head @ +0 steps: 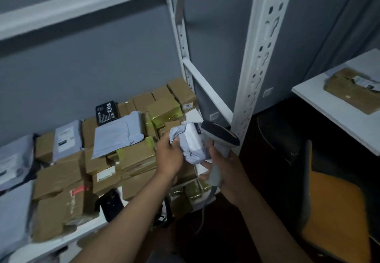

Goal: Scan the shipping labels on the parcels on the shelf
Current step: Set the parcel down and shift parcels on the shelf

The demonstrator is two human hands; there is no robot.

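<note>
Dim, soft, edge-blurred wide-angle view

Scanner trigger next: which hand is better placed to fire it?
Right. The right hand already grips the barcode scanner by its handle; the left hand holds the white poly mailer.
</note>
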